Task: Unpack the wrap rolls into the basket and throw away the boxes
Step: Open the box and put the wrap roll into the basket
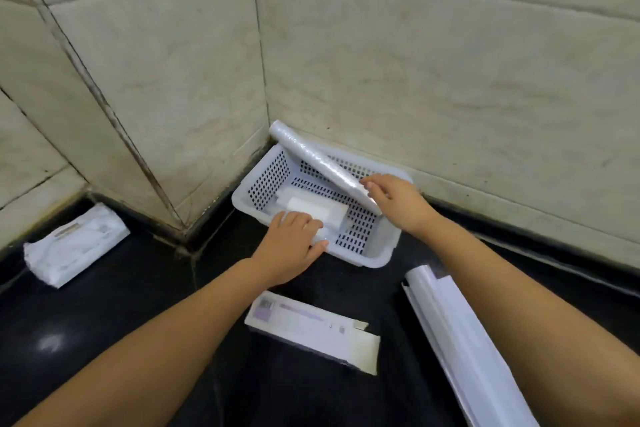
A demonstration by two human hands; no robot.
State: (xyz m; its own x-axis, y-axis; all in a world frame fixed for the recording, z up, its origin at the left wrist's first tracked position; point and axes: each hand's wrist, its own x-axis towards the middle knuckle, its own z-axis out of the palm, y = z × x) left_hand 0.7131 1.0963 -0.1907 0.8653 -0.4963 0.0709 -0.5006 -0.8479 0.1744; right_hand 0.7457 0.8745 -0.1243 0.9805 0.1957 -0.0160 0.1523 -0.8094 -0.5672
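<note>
A white perforated basket [266,180] sits in the tiled corner on a black counter. My right hand [391,198] grips the near end of a long clear wrap roll [311,159], which slants over the basket with its far end near the wall corner. My left hand [294,239] rests on the basket's near rim, fingers curled on a small white roll [318,210] lying inside. An opened white box [311,329] lies flat on the counter in front of me. A longer opened white box [457,340] lies under my right forearm.
A white plastic packet [72,243] lies on the counter at the far left. Tiled walls close the corner behind the basket. The black counter [138,288] stretches between the packet and the boxes.
</note>
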